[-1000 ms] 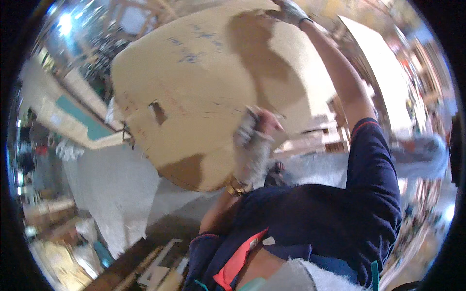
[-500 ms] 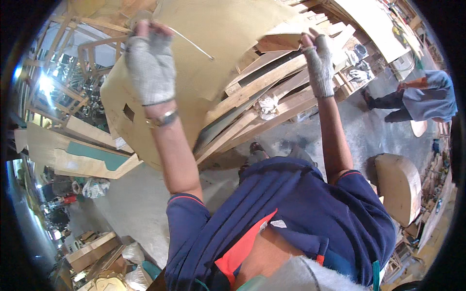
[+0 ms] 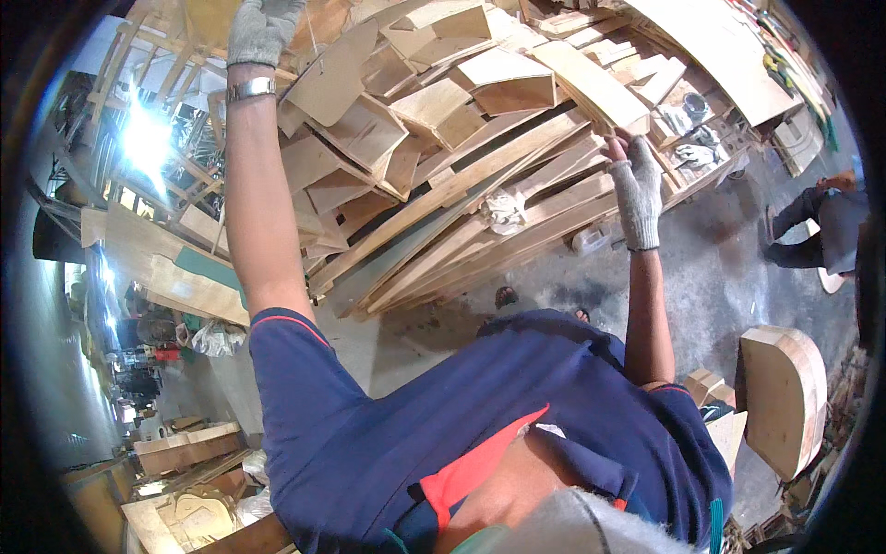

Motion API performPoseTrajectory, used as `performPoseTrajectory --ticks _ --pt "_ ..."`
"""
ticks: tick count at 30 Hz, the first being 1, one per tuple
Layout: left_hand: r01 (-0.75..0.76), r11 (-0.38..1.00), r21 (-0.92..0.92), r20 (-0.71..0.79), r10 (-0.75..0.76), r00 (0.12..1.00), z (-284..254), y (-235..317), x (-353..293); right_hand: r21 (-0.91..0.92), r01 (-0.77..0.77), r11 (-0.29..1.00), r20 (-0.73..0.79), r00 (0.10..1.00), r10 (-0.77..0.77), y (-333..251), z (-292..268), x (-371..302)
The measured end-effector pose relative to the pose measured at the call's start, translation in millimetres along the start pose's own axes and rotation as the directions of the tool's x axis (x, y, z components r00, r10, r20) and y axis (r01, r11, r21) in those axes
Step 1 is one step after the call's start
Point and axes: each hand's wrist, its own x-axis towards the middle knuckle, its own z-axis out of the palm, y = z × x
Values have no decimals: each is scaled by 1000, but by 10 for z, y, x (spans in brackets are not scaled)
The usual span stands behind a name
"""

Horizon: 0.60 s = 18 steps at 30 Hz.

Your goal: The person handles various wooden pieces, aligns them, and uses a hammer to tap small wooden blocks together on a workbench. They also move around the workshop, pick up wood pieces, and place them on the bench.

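My left hand (image 3: 263, 32), in a grey knitted glove with bare fingertips, reaches to the top edge of the view. Its fingers are mostly cut off there, so its grip is hidden. A tan panel (image 3: 207, 20) lies beside it, and a thin white cord (image 3: 311, 30) hangs to its right. My right hand (image 3: 637, 185), in a matching glove, is raised with its fingers loosely stretched and apart, holding nothing. Its fingertips are near the end of a pale wooden plank (image 3: 591, 83); whether they touch it I cannot tell.
Box-shaped plywood pieces (image 3: 508, 81) are piled ahead on long timber boards (image 3: 480, 171). A crumpled white cloth (image 3: 504, 210) lies on the boards. A person (image 3: 821, 222) stands at the right, beyond a curved wooden block (image 3: 784, 402). Wood scraps (image 3: 185, 452) fill the lower left.
The large tan board under my left hand has gone from over the pile, uncovering plywood boxes. My left hand has moved forward and up; my right hand has come slightly lower.
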Motion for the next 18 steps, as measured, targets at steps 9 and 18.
performPoseTrajectory --ticks 9,18 --pt "-16 986 165 -2 16 1000 342 487 167 -41 -83 996 8 996 84 261 -696 -224" --pt "33 954 298 91 -63 994 376 240 -55 278 -193 941 475 879 41 173 129 -274"
